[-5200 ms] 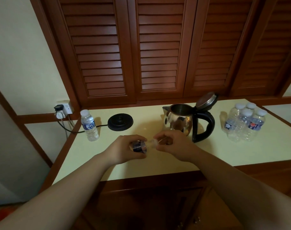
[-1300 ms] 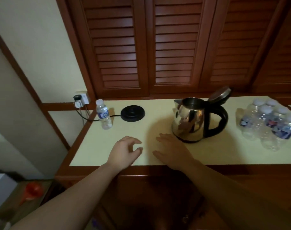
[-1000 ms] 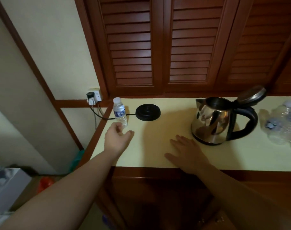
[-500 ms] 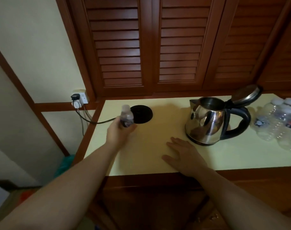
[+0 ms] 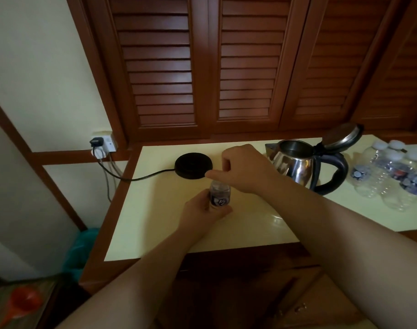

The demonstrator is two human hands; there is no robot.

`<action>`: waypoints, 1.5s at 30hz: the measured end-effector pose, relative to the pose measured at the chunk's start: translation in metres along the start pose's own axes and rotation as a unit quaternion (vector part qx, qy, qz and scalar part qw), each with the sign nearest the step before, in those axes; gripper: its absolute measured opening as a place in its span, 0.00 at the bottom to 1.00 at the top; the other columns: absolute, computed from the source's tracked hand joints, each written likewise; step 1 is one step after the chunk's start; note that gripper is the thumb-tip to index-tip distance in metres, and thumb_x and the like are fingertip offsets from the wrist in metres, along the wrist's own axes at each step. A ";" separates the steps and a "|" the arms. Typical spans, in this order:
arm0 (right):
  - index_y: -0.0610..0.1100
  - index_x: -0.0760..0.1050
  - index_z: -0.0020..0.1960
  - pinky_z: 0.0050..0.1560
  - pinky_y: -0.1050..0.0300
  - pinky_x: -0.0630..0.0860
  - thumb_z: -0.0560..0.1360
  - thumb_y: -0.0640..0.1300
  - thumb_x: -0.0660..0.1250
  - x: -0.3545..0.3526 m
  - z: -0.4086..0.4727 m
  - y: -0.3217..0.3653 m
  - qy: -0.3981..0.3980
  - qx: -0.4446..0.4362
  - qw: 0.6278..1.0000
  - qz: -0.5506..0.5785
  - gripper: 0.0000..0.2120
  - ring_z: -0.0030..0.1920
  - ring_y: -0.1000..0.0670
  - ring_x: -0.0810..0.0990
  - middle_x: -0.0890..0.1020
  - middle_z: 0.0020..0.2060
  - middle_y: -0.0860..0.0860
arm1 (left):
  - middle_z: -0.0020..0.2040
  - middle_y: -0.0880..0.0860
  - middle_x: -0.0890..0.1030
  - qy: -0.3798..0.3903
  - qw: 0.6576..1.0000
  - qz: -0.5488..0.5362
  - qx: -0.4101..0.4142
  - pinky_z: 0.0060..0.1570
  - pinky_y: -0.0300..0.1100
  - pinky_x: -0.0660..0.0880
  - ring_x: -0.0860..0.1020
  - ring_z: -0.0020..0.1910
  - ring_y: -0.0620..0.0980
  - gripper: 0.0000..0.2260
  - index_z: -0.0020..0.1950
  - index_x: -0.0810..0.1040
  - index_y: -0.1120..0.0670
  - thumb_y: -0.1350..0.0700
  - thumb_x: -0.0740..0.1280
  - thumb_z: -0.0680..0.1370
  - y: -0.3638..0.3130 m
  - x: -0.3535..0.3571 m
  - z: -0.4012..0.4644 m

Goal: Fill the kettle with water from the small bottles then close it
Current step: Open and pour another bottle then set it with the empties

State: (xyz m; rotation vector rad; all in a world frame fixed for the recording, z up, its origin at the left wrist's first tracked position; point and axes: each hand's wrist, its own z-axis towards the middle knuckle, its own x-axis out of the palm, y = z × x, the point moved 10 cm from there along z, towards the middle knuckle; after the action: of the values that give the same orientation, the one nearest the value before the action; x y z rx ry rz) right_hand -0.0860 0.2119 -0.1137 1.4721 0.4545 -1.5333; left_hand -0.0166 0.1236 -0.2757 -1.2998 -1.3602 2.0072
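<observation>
- We see the left hand (image 5: 200, 211) wrapped around the lower body of a small water bottle (image 5: 220, 197), holding it upright over the pale worktop (image 5: 250, 224).
- The right hand (image 5: 244, 170) sits on top of that bottle, fingers curled and pinching at the cap end; the cap itself is hidden under the fingers.
- Just beyond the right hand's fingertips lies the black kettle base (image 5: 193, 165), its cord (image 5: 141, 178) running away to the left of the left hand, toward a wall socket (image 5: 102, 144).
- To the right of the right hand, close beside its wrist, stands the steel kettle (image 5: 297, 166); its lid (image 5: 343, 136) is tipped up and open, and its black handle faces away from the hands.
- Farther right of the kettle we see a cluster of small bottles (image 5: 390, 174) with white caps, well apart from both hands.
- Behind everything are brown louvred doors (image 5: 245, 67).
</observation>
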 end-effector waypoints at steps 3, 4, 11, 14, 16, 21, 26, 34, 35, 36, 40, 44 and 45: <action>0.50 0.66 0.35 0.32 0.58 0.68 0.74 0.65 0.71 0.004 0.003 0.003 0.035 0.013 0.998 -0.049 0.23 0.35 0.52 0.74 0.76 0.35 0.50 | 0.55 0.41 0.85 0.008 1.000 0.003 0.001 0.53 0.43 0.79 0.82 0.53 0.41 0.21 0.64 0.80 0.44 0.42 0.77 0.73 0.001 0.002 0.000; 0.49 0.67 0.35 0.32 0.59 0.68 0.74 0.64 0.72 0.004 0.004 0.004 0.044 0.012 0.998 -0.053 0.23 0.34 0.52 0.75 0.76 0.34 0.50 | 0.55 0.41 0.85 0.011 1.000 0.005 0.005 0.53 0.42 0.78 0.82 0.53 0.41 0.20 0.64 0.80 0.43 0.42 0.76 0.74 0.001 0.003 -0.001; 0.42 0.83 0.43 0.39 0.54 0.78 0.74 0.50 0.76 0.004 0.007 0.022 0.120 -0.073 0.989 -0.055 0.11 0.41 0.47 0.83 0.84 0.39 0.46 | 0.57 0.41 0.85 0.032 0.999 -0.013 0.021 0.56 0.47 0.81 0.83 0.54 0.40 0.26 0.66 0.78 0.42 0.36 0.73 0.71 0.002 0.006 0.000; 0.47 0.85 0.52 0.51 0.52 0.83 0.74 0.47 0.76 -0.001 0.003 0.020 0.142 -0.101 0.985 0.002 0.08 0.47 0.55 0.83 0.85 0.46 0.54 | 0.56 0.40 0.85 0.032 0.999 -0.002 0.024 0.55 0.45 0.80 0.82 0.54 0.39 0.21 0.65 0.78 0.40 0.39 0.75 0.73 0.001 0.007 0.000; 0.49 0.84 0.58 0.55 0.54 0.82 0.75 0.43 0.74 0.000 0.001 0.018 0.160 -0.101 0.980 0.055 0.11 0.51 0.58 0.83 0.85 0.51 0.57 | 0.54 0.38 0.84 0.032 0.999 0.002 0.020 0.54 0.42 0.80 0.82 0.52 0.36 0.18 0.62 0.77 0.38 0.41 0.75 0.74 0.001 0.007 -0.001; 0.53 0.72 0.71 0.55 0.53 0.81 0.74 0.46 0.75 0.011 -0.004 0.012 0.180 -0.050 0.980 0.070 0.27 0.58 0.54 0.78 0.79 0.58 0.56 | 0.49 0.34 0.81 0.031 0.999 0.009 0.016 0.49 0.35 0.76 0.80 0.50 0.33 0.16 0.61 0.75 0.37 0.41 0.75 0.76 -0.002 0.006 -0.003; 0.44 0.80 0.52 0.42 0.54 0.76 0.76 0.55 0.73 0.011 0.001 0.008 0.127 -0.051 0.990 -0.012 0.14 0.45 0.50 0.79 0.79 0.44 0.53 | 0.55 0.39 0.84 0.022 1.000 0.000 0.022 0.53 0.39 0.78 0.82 0.53 0.38 0.21 0.66 0.78 0.42 0.40 0.75 0.75 -0.002 0.005 -0.004; 0.54 0.79 0.65 0.50 0.61 0.77 0.74 0.45 0.77 -0.014 -0.010 -0.031 0.080 -0.038 0.993 0.083 0.20 0.53 0.58 0.80 0.80 0.57 0.58 | 0.57 0.40 0.84 0.020 1.000 0.006 0.023 0.56 0.42 0.80 0.82 0.54 0.37 0.21 0.66 0.76 0.39 0.40 0.75 0.74 -0.003 0.004 -0.008; 0.54 0.79 0.64 0.48 0.62 0.76 0.73 0.46 0.78 -0.012 -0.015 -0.044 0.074 -0.022 0.994 0.083 0.21 0.52 0.59 0.80 0.80 0.55 0.58 | 0.57 0.40 0.84 0.017 1.000 0.008 0.025 0.56 0.43 0.80 0.82 0.54 0.37 0.21 0.66 0.76 0.39 0.41 0.75 0.75 -0.004 0.004 -0.008; 0.53 0.79 0.62 0.46 0.64 0.74 0.72 0.47 0.79 -0.007 -0.022 -0.057 0.072 -0.005 0.994 0.077 0.20 0.51 0.60 0.79 0.80 0.53 0.58 | 0.56 0.41 0.84 0.015 0.999 0.011 0.027 0.56 0.43 0.80 0.82 0.53 0.38 0.21 0.66 0.76 0.40 0.41 0.76 0.75 -0.005 0.004 -0.009; 0.50 0.79 0.63 0.47 0.66 0.72 0.73 0.50 0.78 0.044 -0.053 -0.104 0.099 0.056 0.992 0.060 0.20 0.51 0.58 0.78 0.80 0.54 0.57 | 0.53 0.39 0.83 0.004 0.999 0.036 0.030 0.53 0.43 0.80 0.80 0.50 0.35 0.21 0.65 0.76 0.41 0.40 0.76 0.74 -0.008 0.004 -0.009; 0.49 0.77 0.69 0.57 0.59 0.74 0.74 0.53 0.76 0.088 -0.079 -0.130 0.118 0.090 0.988 0.047 0.25 0.58 0.52 0.78 0.80 0.63 0.51 | 0.54 0.39 0.82 -0.010 0.998 0.050 0.030 0.53 0.44 0.80 0.83 0.53 0.42 0.24 0.67 0.74 0.43 0.40 0.76 0.74 -0.010 0.004 -0.009; 0.49 0.77 0.70 0.60 0.59 0.73 0.75 0.54 0.75 0.091 -0.083 -0.132 0.104 0.087 0.990 0.048 0.26 0.61 0.51 0.77 0.80 0.64 0.51 | 0.55 0.40 0.82 -0.011 0.998 0.050 0.031 0.52 0.40 0.79 0.83 0.54 0.43 0.26 0.70 0.72 0.43 0.41 0.75 0.75 -0.012 0.005 -0.010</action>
State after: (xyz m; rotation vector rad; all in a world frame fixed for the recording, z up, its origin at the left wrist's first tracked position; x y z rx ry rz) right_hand -0.1303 0.3109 -0.2583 1.7737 0.3728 -1.3770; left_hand -0.0130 0.1377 -0.2690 -1.3453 -1.2548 2.1182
